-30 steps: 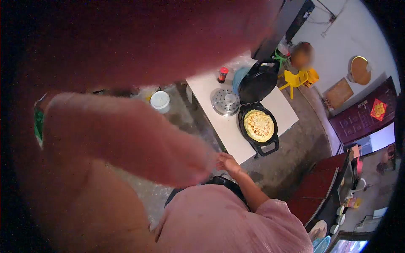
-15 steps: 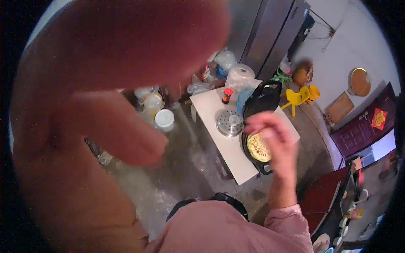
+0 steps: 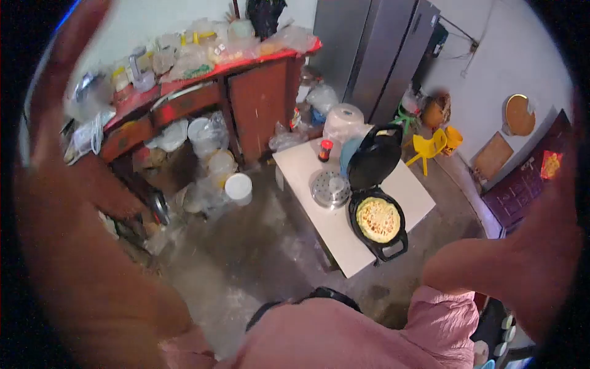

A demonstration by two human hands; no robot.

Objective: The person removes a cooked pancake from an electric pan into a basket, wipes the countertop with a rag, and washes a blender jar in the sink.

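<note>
My left hand (image 3: 98,246) is very close to the camera along the left edge, blurred, with thumb and fingers spread apart. On the right side my right hand (image 3: 516,264) is just as near, its thumb pointing inward and its fingers running up the edge. Nothing shows in either hand; the outer fingertips lie beyond the view. Beyond them, a round browned flatbread (image 3: 378,220) lies in a black electric griddle (image 3: 393,251) whose lid stands raised. Beside the griddle is a steel pot lid with holes (image 3: 326,195). A red-capped jar (image 3: 325,151) stands farther back.
The griddle stands on a small white table (image 3: 307,163). A red cabinet (image 3: 261,111) with cluttered top and a grey refrigerator (image 3: 362,55) line the back. A white bucket (image 3: 238,187) and plastic bags sit on the floor. A yellow chair (image 3: 428,146) is near the right wall.
My right hand has risen from over the griddle to the right edge near the camera. My left hand has moved outward to the left, uncovering the red cabinet.
</note>
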